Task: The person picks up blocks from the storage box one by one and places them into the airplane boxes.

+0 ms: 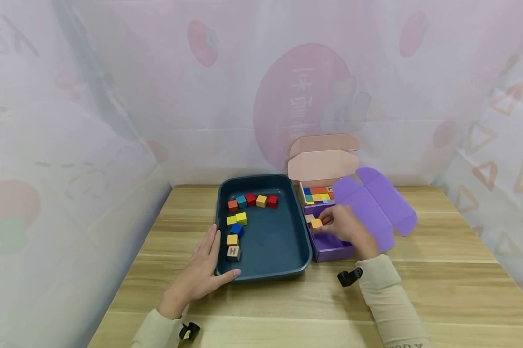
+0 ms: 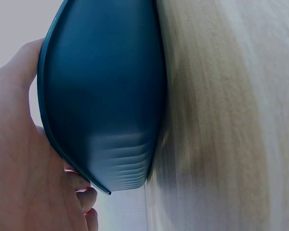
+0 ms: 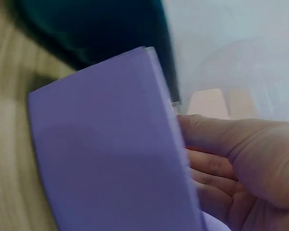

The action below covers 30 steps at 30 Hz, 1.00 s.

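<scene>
My left hand rests along the near left corner of a dark teal tray, fingers straight against its rim. In the left wrist view the palm lies by the tray's outer wall. My right hand pinches a yellow-orange block over the open purple box; a pale block sits beside it. In the right wrist view the box wall hides the fingertips. Inside the tray, coloured blocks form a bent row, from a red block to a wooden block marked H.
Behind the purple box stands an open pale pink box packed with coloured blocks. The purple lid spreads out to the right. Everything is on a wooden table enclosed by printed curtains.
</scene>
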Each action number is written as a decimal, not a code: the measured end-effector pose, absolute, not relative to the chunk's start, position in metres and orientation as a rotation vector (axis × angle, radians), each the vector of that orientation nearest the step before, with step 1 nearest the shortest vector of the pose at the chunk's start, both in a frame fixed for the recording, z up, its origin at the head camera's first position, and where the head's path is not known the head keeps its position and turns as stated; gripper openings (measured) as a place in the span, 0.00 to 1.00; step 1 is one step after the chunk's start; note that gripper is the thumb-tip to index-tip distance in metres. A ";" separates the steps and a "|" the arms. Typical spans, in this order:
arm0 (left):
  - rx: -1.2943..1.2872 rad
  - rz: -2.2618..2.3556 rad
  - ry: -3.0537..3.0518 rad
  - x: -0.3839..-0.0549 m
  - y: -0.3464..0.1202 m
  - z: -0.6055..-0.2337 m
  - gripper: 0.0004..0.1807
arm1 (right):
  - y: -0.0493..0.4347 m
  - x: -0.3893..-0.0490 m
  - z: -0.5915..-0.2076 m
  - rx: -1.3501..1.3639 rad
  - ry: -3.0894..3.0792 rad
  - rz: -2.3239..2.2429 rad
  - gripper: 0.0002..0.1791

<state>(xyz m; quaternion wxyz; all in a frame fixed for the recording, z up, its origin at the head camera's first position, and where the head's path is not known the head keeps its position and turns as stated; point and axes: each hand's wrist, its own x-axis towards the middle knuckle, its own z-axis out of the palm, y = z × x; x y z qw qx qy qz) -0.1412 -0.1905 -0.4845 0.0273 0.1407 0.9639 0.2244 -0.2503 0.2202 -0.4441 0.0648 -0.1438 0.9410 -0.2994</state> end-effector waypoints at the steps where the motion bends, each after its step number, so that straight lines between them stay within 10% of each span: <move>1: 0.437 0.692 2.977 -0.141 -0.191 -0.485 0.66 | 0.220 -0.251 -0.447 -0.427 2.834 -0.895 0.19; 30: 0.459 0.707 2.969 -0.142 -0.191 -0.487 0.67 | 0.210 -0.265 -0.475 -0.268 2.791 -0.936 0.20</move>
